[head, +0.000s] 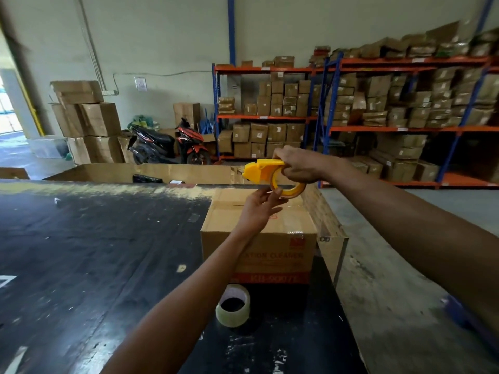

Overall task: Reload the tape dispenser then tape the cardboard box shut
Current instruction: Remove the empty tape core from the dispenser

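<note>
While right hand (299, 165) grips dispenser (263, 170), box (259, 238) hugs table edge (333, 233).

- A black table (81, 252), scuffed and flecked with pale marks, fills the lower left.
- A motorbike (167, 144), black and red, stands on the floor beyond the table's far edge.
- Stacked cartons (86, 120) rise left of the motorbike, against the wall.
- Shelving (351, 68) with blue posts and orange beams runs along the right; brown parcels (275, 101) crowd every level.
- A cardboard sheet (151, 171) stands along the table's far edge.
- A small dark object (147, 179) lies just before that sheet; what it is cannot be told.
</note>
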The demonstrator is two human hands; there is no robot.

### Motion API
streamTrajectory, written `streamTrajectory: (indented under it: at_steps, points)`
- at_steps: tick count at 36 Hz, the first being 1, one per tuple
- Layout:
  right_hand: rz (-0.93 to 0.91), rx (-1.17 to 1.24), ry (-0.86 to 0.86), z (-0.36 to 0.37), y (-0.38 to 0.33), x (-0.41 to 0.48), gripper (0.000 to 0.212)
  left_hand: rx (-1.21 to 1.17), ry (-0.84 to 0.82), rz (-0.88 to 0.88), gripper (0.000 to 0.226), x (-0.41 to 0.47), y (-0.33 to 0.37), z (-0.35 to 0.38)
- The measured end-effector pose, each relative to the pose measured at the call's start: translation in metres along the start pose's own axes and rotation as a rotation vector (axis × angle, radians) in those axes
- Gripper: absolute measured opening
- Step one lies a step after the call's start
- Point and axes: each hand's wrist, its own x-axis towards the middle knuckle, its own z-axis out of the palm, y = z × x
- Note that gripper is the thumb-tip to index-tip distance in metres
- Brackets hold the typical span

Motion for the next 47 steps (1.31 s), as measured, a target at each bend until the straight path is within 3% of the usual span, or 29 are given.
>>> streamTrajectory:
  at_steps: [8,13,17,32,37,41,47]
  points:
    - [0.091,0.24,-0.254,-0.037,0.004,-0.006,0.062,0.095,0.043,0.111,0.023,-0.003,-0.001,-0.008]
    - [0.103,0.327,-0.19,-0.063,0.012,-0.012,0.048,0.137,0.026,0.112,0.029,-0.014,-0.008,-0.008]
    - [0.13,0.345,-0.236,-0.075,0.011,-0.009,0.038,0.141,0.02,0.094,0.035,-0.022,-0.01,-0.005]
    - [0.112,0.187,-0.228,-0.06,0.017,0.008,0.055,0.05,0.076,0.031,0.04,-0.03,-0.007,0.011]
    - [0.115,0.213,-0.204,-0.062,0.028,0.009,0.048,0.068,-0.029,0.021,0.035,-0.043,-0.009,0.012]
    - [0.131,0.26,-0.2,-0.062,0.036,0.009,0.041,0.067,-0.183,-0.113,0.034,-0.067,-0.042,0.008]
    - [0.093,0.246,-0.205,-0.06,0.038,0.008,0.041,0.24,-0.215,-0.587,0.048,-0.1,-0.137,0.01]
